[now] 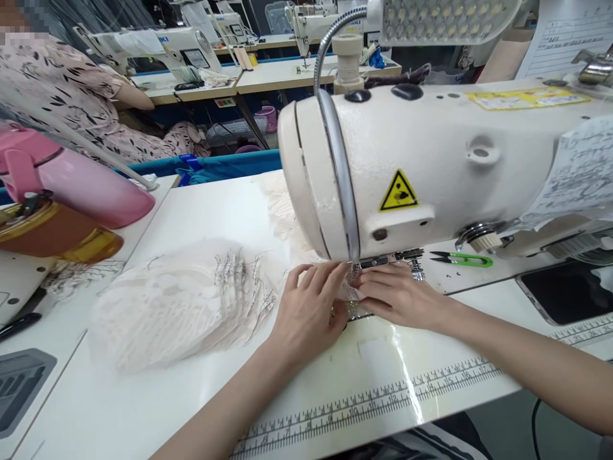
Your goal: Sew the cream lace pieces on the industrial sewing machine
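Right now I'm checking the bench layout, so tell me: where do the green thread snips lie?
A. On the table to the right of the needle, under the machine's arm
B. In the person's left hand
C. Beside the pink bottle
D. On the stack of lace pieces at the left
A: the green thread snips lie on the table under the sewing machine, right of both hands, and neither hand holds them.

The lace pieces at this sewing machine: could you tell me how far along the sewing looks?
A fanned stack of lace pieces with loose thread tails lies left of the machine; whether those are sewn I cannot tell. In hand: the left hand and right hand press a small lace piece flat under the sewing machine head. More lace lies behind the machine. The thread snips lie untouched.
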Demonstrator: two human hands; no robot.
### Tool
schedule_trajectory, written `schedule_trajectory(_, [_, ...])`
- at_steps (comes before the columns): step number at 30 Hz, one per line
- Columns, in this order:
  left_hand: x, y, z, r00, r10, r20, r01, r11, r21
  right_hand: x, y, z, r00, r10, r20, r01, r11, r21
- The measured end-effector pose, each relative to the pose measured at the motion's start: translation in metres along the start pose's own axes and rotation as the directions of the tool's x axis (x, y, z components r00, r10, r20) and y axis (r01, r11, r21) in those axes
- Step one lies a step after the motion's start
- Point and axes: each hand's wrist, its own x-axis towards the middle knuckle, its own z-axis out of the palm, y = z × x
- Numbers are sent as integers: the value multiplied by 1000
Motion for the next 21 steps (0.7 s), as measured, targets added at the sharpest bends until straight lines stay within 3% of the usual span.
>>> schedule_trajectory(3, [-1, -1, -4, 999, 17, 48, -11, 994, -104, -2, 0, 0, 999, -34, 10, 32, 987, 155])
schedule_trajectory(6, [-2, -4, -4, 986, 154, -59, -160, 981, -111, -7, 2, 2, 991, -124, -39, 129, 980, 152])
schedule_trajectory(10, [-4, -6, -3, 936, 307, -169, -315, 949, -23, -10, 4, -1, 984, -159, -83, 168, 980, 106])
schedule_trajectory(21, [-3, 2, -6, 887, 409, -213, -397, 912, 97, -10, 7, -15, 969, -223, -108, 231, 971, 63])
